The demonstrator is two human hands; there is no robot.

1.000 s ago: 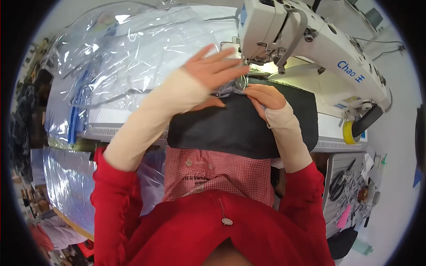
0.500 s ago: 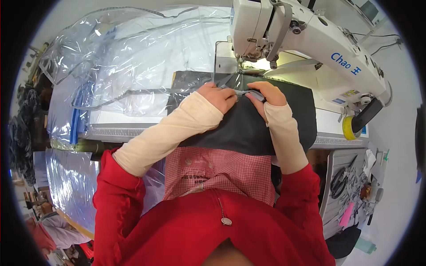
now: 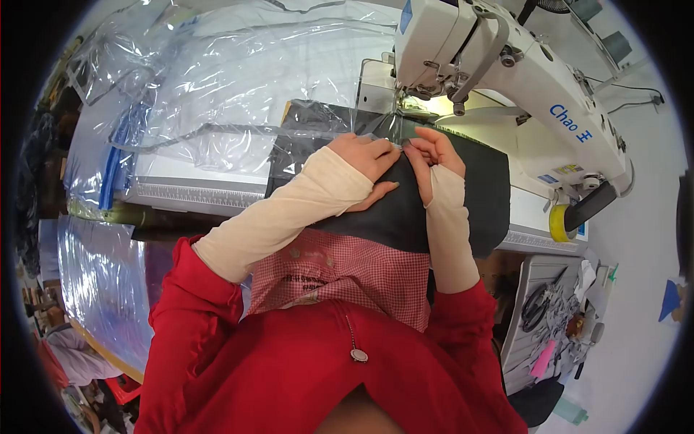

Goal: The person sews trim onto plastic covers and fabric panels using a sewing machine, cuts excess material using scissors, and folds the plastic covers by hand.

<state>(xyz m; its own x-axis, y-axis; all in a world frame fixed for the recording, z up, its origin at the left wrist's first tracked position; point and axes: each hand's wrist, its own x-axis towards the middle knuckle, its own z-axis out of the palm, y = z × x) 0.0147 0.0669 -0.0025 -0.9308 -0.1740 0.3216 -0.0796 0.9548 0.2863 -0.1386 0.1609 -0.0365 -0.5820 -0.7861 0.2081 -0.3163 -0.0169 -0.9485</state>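
A large clear plastic sheet [image 3: 238, 94] with a grey binding strip [image 3: 238, 130] along its edge runs to the needle area of a white sewing machine [image 3: 535, 94]. My left hand [image 3: 369, 160] rests its curled fingers on the strip's edge, thumb stretched out over the black sheet [image 3: 405, 210] beneath. Just right of it, my right hand [image 3: 437, 155] pinches the same edge between thumb and forefinger, other fingers loosely bent. The fingertips of both hands nearly meet, a little in front of the presser foot [image 3: 397, 108]. What lies under the left fingers is partly hidden.
A yellow tape roll [image 3: 561, 223] hangs at the machine's right. Lower right, a grey tray [image 3: 512, 318] holds black-handled scissors [image 3: 536, 307] and scraps. A ruler strip [image 3: 202, 194] edges the table. More plastic sheeting [image 3: 101, 282] lies at lower left.
The left thumb has moved away from its fingers onto the black sheet. My right hand has closed its fingertips on the edge beside the left fingers. The whole view has shifted slightly.
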